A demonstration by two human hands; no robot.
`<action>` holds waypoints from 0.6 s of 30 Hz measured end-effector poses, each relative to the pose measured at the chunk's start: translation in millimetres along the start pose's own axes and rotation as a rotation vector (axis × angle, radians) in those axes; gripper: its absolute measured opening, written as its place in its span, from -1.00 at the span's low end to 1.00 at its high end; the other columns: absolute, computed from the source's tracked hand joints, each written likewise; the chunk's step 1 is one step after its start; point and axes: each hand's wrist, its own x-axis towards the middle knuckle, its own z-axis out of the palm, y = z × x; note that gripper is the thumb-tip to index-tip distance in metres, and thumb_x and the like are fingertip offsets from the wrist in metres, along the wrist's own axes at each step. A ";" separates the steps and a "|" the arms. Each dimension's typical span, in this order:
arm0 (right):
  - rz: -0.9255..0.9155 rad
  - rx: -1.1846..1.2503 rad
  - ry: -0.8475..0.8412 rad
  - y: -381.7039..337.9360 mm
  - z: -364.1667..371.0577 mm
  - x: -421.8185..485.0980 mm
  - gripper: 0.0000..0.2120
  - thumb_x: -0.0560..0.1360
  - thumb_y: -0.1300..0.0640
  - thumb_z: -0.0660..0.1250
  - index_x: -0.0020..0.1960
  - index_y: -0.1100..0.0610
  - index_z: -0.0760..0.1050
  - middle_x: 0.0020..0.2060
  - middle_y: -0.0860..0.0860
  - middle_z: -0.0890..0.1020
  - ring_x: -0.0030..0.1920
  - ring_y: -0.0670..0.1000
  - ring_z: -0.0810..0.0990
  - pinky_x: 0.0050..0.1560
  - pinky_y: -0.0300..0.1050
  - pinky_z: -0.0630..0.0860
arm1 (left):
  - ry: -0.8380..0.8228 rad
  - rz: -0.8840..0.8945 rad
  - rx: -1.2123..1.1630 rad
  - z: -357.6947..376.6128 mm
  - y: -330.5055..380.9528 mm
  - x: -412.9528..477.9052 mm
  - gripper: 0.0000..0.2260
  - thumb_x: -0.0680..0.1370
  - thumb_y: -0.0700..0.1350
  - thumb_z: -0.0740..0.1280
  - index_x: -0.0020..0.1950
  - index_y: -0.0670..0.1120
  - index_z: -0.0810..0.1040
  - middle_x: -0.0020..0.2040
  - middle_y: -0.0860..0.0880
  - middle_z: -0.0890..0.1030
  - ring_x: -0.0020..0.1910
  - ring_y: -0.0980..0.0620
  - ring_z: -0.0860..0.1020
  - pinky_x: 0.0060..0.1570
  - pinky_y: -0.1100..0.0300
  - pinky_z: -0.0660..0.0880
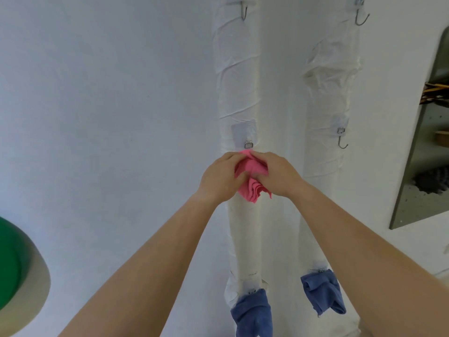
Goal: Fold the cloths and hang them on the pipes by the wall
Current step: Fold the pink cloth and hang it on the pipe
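Observation:
Two white wrapped pipes run up the wall, the left pipe [237, 88] and the right pipe [332, 93]. A folded pink cloth [252, 188] is pressed against the left pipe just under its middle hook [248, 144]. My left hand [220, 177] grips the cloth from the left and my right hand [279, 175] from the right; its top edge reaches the hook's clip. The hook's curve is hidden behind the cloth. Lower down, one blue cloth [252, 314] hangs on the left pipe and another blue cloth [323, 294] on the right pipe.
Bare metal hooks sit on the right pipe at mid height [342, 139] and near the top of both pipes [244, 12] [362, 17]. A grey shelf unit [422, 152] with dark items stands at the right. A green rounded object [9, 266] is at the lower left.

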 end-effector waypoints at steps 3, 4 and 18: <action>0.046 0.046 0.021 7.2 6.1 2.3 -0.41 0.44 0.19 0.38 0.43 -0.09 0.42 0.22 0.02 0.61 0.19 0.05 0.58 0.23 -0.02 0.51 | 0.006 0.000 -0.029 8.2 -6.0 -4.8 -0.55 0.54 -0.03 0.36 0.43 0.03 0.46 0.31 0.04 0.54 0.19 0.02 0.54 0.17 0.10 0.49; 0.048 0.052 0.033 8.5 7.9 2.6 -0.41 0.42 0.19 0.38 0.42 -0.10 0.43 0.21 0.01 0.61 0.19 0.04 0.58 0.24 -0.03 0.51 | 0.003 -0.006 -0.037 8.6 -7.0 -4.8 -0.55 0.53 -0.04 0.38 0.42 0.02 0.47 0.28 0.03 0.56 0.16 0.02 0.55 0.15 0.10 0.50; 0.041 0.021 0.068 -16.8 -30.1 19.4 -0.53 0.51 -0.04 0.38 0.40 0.02 0.46 0.24 -0.02 0.56 0.21 0.01 0.54 0.25 -0.03 0.47 | -0.021 -0.035 0.016 -26.7 4.8 14.3 -0.61 0.52 0.01 0.36 0.35 0.04 0.52 0.30 0.03 0.52 0.23 0.01 0.52 0.18 0.05 0.48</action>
